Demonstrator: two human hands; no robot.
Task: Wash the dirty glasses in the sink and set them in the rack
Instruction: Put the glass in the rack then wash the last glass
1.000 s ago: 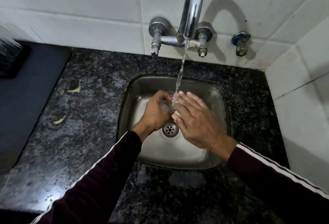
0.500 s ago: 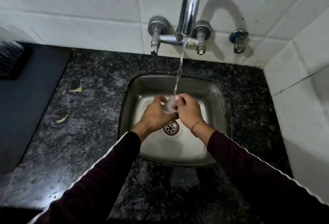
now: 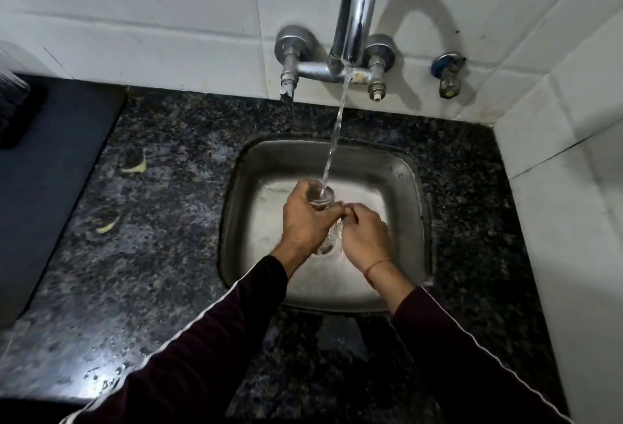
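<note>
A clear drinking glass (image 3: 322,195) is held upright over the steel sink (image 3: 401,181), and water from the chrome tap (image 3: 355,15) runs straight into its mouth. My left hand (image 3: 303,221) grips the glass around its side. My right hand (image 3: 365,233) has its fingers curled against the glass's right side and lower part. Most of the glass is hidden behind both hands; only its rim and a bit of its base show. The rack is a dark shape at the far left edge (image 3: 15,113), mostly out of view.
Speckled black granite counter (image 3: 161,221) surrounds the sink, wet, with two pale scraps (image 3: 135,167) on its left part. A dark mat (image 3: 50,167) lies at the left. White tiled walls close the back and right. A small valve (image 3: 448,76) sticks out of the back wall.
My right hand went from flat and open beside the glass to curled against it. The glass now stands upright under the stream, and both hands sit slightly lower in the sink.
</note>
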